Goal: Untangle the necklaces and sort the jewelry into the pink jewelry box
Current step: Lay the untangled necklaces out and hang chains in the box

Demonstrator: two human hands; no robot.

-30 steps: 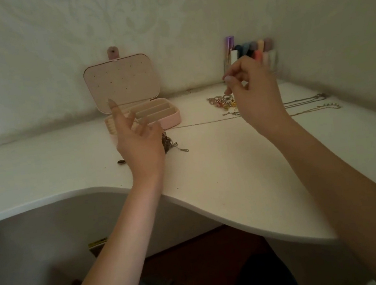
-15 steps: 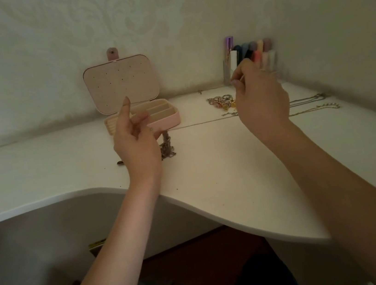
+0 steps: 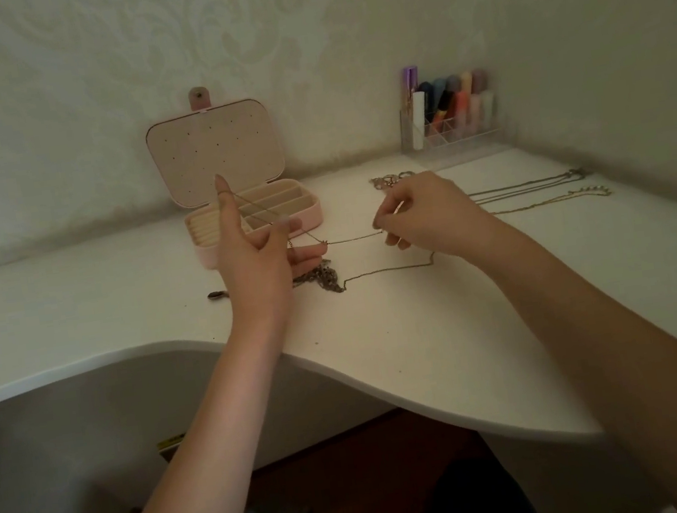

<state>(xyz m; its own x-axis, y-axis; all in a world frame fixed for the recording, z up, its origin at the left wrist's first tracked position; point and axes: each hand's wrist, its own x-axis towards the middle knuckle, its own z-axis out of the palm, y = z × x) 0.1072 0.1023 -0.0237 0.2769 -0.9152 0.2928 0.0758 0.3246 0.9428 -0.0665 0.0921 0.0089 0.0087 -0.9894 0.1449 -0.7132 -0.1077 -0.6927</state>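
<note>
Just left of the frame's centre, the left hand (image 3: 256,259) is raised above the white desk (image 3: 404,334) with its fingers spread — a thin chain (image 3: 351,238) is looped over the upright index finger and runs down across the other fingers, which curl loosely around it. From there the chain stretches rightward, taut, to the right hand (image 3: 426,213) at centre right, whose thumb and forefinger pinch its end while the remaining fingers are curled under.

Below the left hand, a tangled clump of chains (image 3: 322,278) lies on the desk, and one strand trails from it toward the right wrist. A small dark piece (image 3: 216,295) sits on the desk just left of the left wrist.

The pink jewelry box (image 3: 305,217) stands open behind the left hand, upper centre-left, its lid upright against the wall. Rings (image 3: 391,179) lie in a cluster beyond the right hand, and several necklaces (image 3: 536,189) are laid out straight at the right — well apart from the tangle. A clear organizer (image 3: 452,118) holding colourful tubes stands in the upper right corner.
</note>
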